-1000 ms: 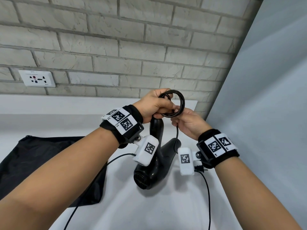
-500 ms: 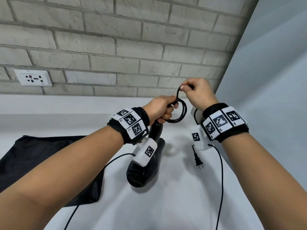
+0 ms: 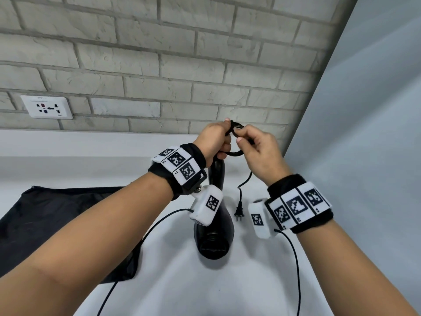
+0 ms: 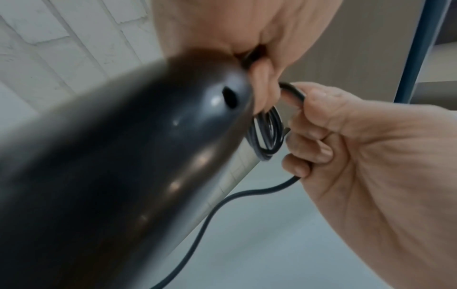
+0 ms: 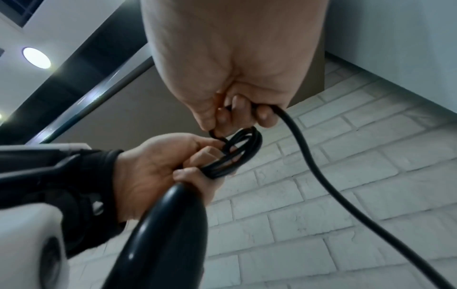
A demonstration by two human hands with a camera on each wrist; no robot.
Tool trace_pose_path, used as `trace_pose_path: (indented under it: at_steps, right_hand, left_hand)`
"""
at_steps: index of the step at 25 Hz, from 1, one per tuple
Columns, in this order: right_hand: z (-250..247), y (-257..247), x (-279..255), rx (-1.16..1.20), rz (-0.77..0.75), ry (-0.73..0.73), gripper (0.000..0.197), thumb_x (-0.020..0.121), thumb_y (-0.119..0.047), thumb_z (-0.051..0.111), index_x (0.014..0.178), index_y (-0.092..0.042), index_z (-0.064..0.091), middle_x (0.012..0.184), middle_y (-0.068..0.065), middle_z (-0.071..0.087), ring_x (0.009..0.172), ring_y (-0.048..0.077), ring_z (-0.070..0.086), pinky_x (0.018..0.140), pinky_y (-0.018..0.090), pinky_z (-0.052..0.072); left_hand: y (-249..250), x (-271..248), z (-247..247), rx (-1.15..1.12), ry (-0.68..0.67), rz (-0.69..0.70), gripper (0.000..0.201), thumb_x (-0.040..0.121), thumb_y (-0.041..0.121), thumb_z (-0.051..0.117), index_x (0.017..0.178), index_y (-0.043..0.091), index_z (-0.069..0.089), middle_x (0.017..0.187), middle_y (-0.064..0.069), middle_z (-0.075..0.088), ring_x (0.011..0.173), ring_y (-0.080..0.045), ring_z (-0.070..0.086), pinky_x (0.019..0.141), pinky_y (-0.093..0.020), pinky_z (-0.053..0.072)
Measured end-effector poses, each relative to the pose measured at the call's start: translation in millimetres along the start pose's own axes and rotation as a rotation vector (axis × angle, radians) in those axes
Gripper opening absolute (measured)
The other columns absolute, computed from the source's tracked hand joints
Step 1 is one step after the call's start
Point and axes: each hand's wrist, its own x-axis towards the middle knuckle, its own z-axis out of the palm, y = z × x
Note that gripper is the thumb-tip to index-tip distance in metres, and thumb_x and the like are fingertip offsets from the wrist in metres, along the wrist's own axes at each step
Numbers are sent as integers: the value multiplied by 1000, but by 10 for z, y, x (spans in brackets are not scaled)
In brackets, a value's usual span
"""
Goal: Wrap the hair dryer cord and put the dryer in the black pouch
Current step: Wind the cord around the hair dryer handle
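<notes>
The black hair dryer hangs nozzle-down above the white counter, its handle held at the top by my left hand. That hand also pinches a small coil of black cord against the handle end. My right hand grips the cord right beside the coil, fingers curled round it. The free end runs down from my right hand to the plug, which dangles beside the dryer. The black pouch lies flat on the counter at the left, partly hidden by my left forearm.
A brick wall with a white socket plate stands behind the counter. A grey panel closes off the right side. Thin black wires trail from both wrist cameras.
My right hand has come down from above the coil to meet my left hand at it. The loose cord has shortened and the plug now hangs higher, next to the dryer body.
</notes>
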Motion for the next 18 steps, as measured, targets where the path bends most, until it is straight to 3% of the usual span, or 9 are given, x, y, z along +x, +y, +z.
trace_pose_path:
  at_steps: [2,4,6,9,12,14,18]
  right_hand:
    - [55,44,-44,17,-14,-44,17,83,-6,50,92,-6,65,76,-16,58,69,-9,56,70,4,41]
    - [90,57,-80,58,-3,-62,18,85,1,49,92,-6,63,79,-19,58,73,-15,58,71,2,41]
    - [126,69,-104,94,-4,-10,17,85,-3,47,90,-10,61,79,-19,57,73,-14,56,71,2,39]
    - [155,91,-110,119,26,137,13,86,-7,44,83,-16,52,67,-15,50,62,-8,49,62,6,36]
    - [155,79,-71,183,62,253,18,86,-9,43,74,-22,45,61,-8,42,53,-4,40,54,10,33]
    - [161,67,-47,198,70,272,27,87,-6,44,70,-27,42,59,-7,40,52,-4,39,53,11,32]
    - [231,56,-72,221,75,251,21,84,-12,44,70,-28,43,61,-7,43,54,-4,40,55,9,33]
  left_hand:
    - [-15,-8,14,41,-9,15,42,97,45,34,62,20,31,44,5,27,30,-5,20,35,-12,17]
    - [-25,-28,33,78,-8,36,42,96,41,38,61,19,32,48,2,28,30,-5,22,35,-12,17]
    - [-14,-51,20,22,-35,2,40,97,37,35,61,20,31,42,5,27,30,-4,20,35,-11,15]
    - [21,-79,-11,-70,-74,-55,37,97,34,30,64,20,31,36,11,23,30,-4,19,34,-13,14]
    - [36,-97,-17,-22,-57,17,34,99,33,36,68,21,28,36,12,24,30,-3,19,34,-11,15]
    - [54,-100,-25,-25,-22,57,33,97,30,43,68,20,30,35,13,26,29,-2,20,34,-11,15]
    - [59,-80,-43,-100,23,97,34,95,20,49,66,20,31,36,13,25,29,-2,19,35,-10,13]
